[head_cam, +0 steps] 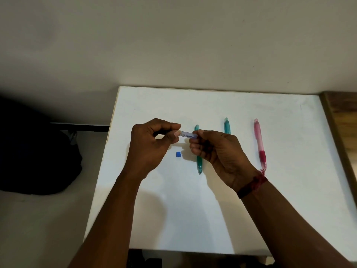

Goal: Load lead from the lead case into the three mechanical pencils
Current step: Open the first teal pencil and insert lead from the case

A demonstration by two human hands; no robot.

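Observation:
My left hand (152, 144) pinches one end of a slim clear lead case (187, 135) with a blue label, held level above the white board (193, 209). My right hand (216, 151) has its fingertips at the case's other end. A small blue cap (178, 154) lies on the board under the case. Three mechanical pencils lie side by side pointing toward me: a green one (199, 163) partly hidden by my right hand, a teal one (226, 126) mostly hidden behind that hand, and a pink one (260, 144) further right.
The white board ends in a left edge with a pale floor and a dark bag (38, 155) beyond it. A wooden surface (343, 120) borders the board on the right. A pale wall rises behind the board.

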